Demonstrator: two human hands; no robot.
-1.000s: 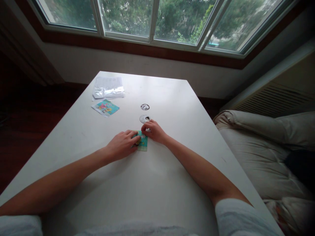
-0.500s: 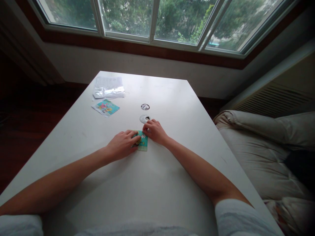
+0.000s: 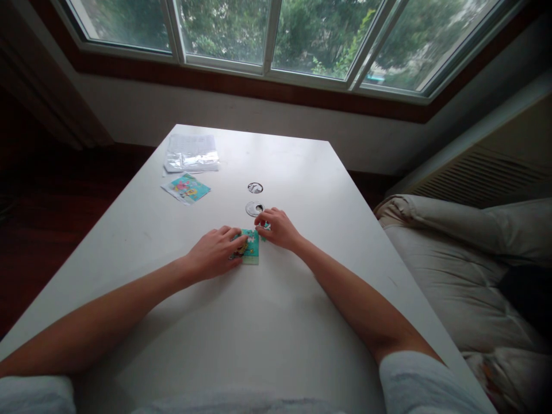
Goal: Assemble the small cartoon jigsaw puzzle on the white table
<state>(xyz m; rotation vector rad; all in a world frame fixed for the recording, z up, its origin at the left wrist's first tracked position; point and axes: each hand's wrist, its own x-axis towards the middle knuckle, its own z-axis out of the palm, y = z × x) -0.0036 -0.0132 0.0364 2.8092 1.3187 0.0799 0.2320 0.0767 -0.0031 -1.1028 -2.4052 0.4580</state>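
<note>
A small teal jigsaw puzzle (image 3: 251,251) lies flat in front of me, with a gap showing along its top edge. My left hand (image 3: 219,250) grips its left side, fingers bent over the top and thumb near the lower edge, covering part of the picture. Just off the puzzle's upper right corner, my right hand (image 3: 276,229) pinches a small teal puzzle piece (image 3: 265,226), mostly hidden by the fingers. Beyond that hand is a round silvery disc (image 3: 252,209) with a dark hole, set in the table.
A second round opening (image 3: 255,188) with a dark rim lies farther back on the white table (image 3: 293,167). At the back left are a clear plastic sleeve with papers (image 3: 192,153) and a colourful printed sheet (image 3: 187,188). A beige sofa (image 3: 431,259) stands right of the table.
My right hand has shifted slightly right and away from the puzzle, and a teal piece now shows in its fingers. A gap appears at the puzzle's top. My left hand stays put.
</note>
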